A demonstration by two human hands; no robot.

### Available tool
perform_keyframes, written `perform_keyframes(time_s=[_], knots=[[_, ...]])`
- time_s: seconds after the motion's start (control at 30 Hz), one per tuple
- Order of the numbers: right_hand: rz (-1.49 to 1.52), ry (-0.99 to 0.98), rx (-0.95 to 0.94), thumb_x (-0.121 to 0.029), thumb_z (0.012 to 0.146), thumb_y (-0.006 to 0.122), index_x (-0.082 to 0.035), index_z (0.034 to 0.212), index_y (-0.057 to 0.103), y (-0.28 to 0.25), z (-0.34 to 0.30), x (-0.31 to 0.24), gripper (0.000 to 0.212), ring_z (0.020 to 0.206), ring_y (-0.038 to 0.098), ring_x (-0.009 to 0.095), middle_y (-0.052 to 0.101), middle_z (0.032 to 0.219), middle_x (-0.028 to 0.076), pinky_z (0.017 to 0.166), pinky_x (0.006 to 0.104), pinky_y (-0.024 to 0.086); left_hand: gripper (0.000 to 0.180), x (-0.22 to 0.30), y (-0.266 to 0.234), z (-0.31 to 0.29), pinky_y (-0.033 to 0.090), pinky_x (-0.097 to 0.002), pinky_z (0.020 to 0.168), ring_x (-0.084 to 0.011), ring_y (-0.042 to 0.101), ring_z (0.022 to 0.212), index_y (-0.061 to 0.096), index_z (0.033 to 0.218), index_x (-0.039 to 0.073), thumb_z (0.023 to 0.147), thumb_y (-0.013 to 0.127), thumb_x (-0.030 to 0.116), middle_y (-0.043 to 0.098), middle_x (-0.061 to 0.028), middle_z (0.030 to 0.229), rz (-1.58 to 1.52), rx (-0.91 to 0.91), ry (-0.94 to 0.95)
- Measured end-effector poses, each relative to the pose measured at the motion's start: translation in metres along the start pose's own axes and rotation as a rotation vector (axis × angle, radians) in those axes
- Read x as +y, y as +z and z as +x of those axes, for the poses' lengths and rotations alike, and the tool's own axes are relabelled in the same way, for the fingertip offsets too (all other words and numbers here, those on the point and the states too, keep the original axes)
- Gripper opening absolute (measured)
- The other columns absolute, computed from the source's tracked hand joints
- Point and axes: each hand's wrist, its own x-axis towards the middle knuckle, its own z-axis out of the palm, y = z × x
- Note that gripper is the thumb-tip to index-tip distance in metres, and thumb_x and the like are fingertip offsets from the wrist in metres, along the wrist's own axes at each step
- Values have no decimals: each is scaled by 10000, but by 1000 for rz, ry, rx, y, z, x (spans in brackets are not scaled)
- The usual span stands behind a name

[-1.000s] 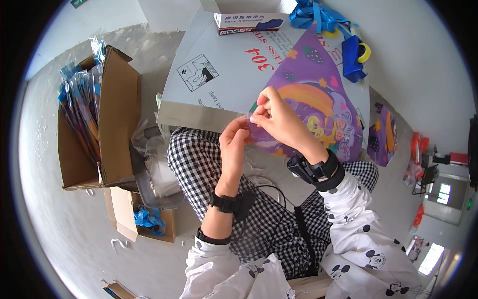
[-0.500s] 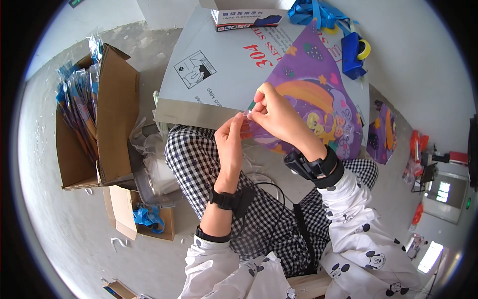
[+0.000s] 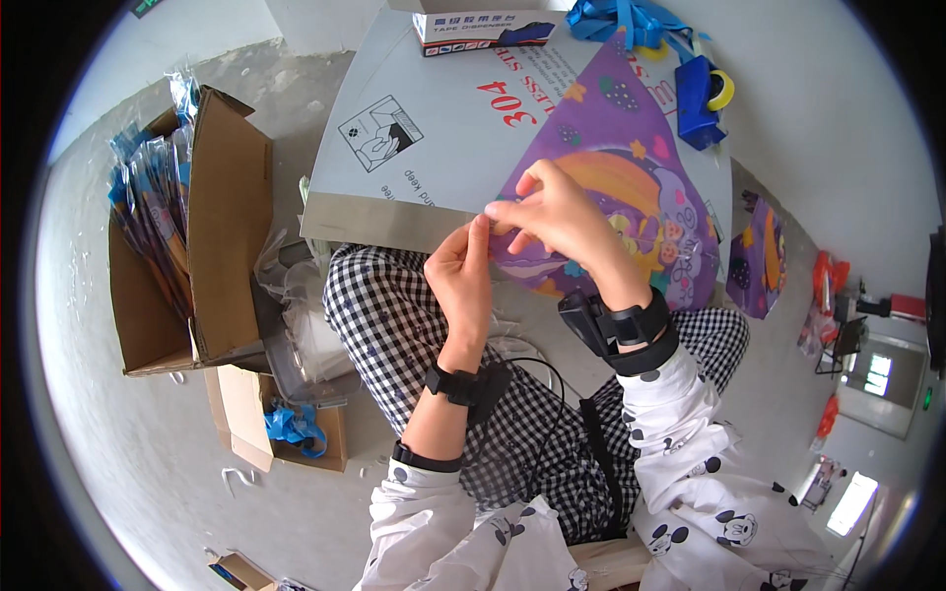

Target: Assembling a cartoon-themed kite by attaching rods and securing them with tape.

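I see the left hand (image 3: 458,281) with thumb and fingers drawn together and the right hand (image 3: 564,219) loosely curled, its fingertip meeting the left thumb; I cannot tell whether either grips anything. The purple triangular sheet (image 3: 639,177) lies beneath and right of the right hand on the table (image 3: 434,108). Beyond the hands, large red and smaller grey lettering crosses the tabletop; a white box (image 3: 486,34) bears a printed label.

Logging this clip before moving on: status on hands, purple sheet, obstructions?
Left hand, right hand: fingertips close together, at left side of purple triangular sheet. Blue tape dispenser beside it, clear of hands.
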Motion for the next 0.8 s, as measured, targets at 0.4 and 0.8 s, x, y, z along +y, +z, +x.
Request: perform_keyframes(time_s=[0.4, 0.8], knots=[[687, 30, 169, -179, 931, 614, -89, 1004, 544, -55, -40, 50, 135, 662, 665, 121, 689, 991, 145, 444, 183, 427, 316, 0, -4, 6, 313, -189, 518, -12, 399, 583, 696, 892, -65, 952, 648, 242, 547, 59, 657, -52, 104, -22], [116, -352, 187, -34, 887, 618, -39, 1159, 493, -2, -47, 51, 300, 775, 641, 123, 586, 1133, 64, 626, 245, 498, 150, 1, -1, 2, 365, -149, 556, 4, 489, 617, 694, 875, -8, 874, 738, 135, 616, 52, 713, -51, 69, -12]])
